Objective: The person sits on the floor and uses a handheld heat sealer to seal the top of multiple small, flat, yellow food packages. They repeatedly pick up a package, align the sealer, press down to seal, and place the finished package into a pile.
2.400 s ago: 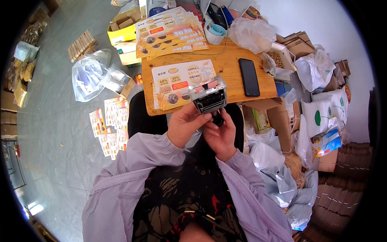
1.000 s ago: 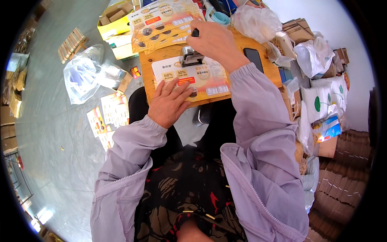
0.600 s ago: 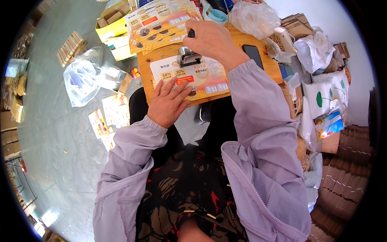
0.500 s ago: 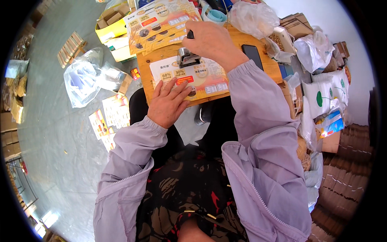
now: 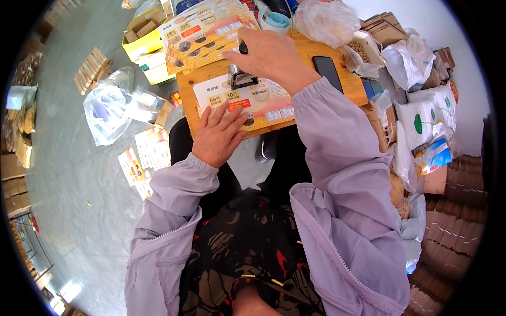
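In my right hand (image 5: 274,58) is a hand stamp (image 5: 242,80) with a metal frame and a black handle, the fingers closed around the handle from above. The stamp's frame is over the upper part of a yellow and white printed sheet (image 5: 274,108) on the wooden table. Whether its base touches the paper, I cannot tell. My left hand (image 5: 217,136) is open, its fingers spread flat on the sheet's lower left part. Just beyond the stamp lies an overlapping pile of similar printed sheets (image 5: 203,39).
A black phone (image 5: 328,72) lies on the wooden table (image 5: 300,50), to the right. Behind are a roll of light-blue tape (image 5: 278,20) and a clear plastic bag (image 5: 324,22). A yellow box (image 5: 139,47) stands left of the table; bags and cartons crowd the right side.
My right hand and the stamp have shifted slightly, and the hand sits a little lower over the handle. The left hand stays flat on the sheet.
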The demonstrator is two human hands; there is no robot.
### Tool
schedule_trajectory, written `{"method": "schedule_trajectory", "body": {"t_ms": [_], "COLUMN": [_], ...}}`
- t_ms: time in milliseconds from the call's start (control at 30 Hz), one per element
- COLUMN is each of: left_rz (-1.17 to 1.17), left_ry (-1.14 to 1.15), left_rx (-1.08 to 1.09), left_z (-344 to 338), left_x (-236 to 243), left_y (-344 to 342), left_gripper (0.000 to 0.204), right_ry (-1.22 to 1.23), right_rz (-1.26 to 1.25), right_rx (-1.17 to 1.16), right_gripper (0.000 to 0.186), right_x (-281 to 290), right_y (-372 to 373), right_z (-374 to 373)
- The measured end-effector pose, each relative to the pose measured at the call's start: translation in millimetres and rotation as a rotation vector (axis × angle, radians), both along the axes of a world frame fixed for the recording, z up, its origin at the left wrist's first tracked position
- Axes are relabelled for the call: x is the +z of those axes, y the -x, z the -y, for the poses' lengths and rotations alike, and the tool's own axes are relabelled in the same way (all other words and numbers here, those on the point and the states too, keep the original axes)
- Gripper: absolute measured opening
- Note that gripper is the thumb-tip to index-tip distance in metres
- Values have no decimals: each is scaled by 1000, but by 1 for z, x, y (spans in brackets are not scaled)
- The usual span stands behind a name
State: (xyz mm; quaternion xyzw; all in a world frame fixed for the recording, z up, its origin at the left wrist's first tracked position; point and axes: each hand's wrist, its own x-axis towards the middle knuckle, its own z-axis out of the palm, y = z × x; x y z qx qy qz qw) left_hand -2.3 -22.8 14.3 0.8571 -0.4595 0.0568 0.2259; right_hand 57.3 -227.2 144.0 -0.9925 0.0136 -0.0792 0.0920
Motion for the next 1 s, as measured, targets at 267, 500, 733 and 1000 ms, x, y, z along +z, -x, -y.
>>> {"method": "schedule_trajectory", "body": {"t_ms": [267,500,733,1000], "left_rz": [-10,-57,-66,-51], "left_ry": [4,-2,4,32], "left_rx": [7,-1,3,-11], "left_z": [1,-1,0,1], "left_x": [0,1,-1,-3], "left_y": [-2,3,2,-1], "left_gripper": [45,47,49,47], "right_ry": [-94,-151,-137,-172], "right_rz": [171,15,-15,-31], "right_rx": [92,148,156,116], "right_gripper": [58,52,53,43], "right_x": [-17,-50,-51,-33], "right_y": [-29,-41,-43,-31], "right_z": [-5,-1,0,1]}}
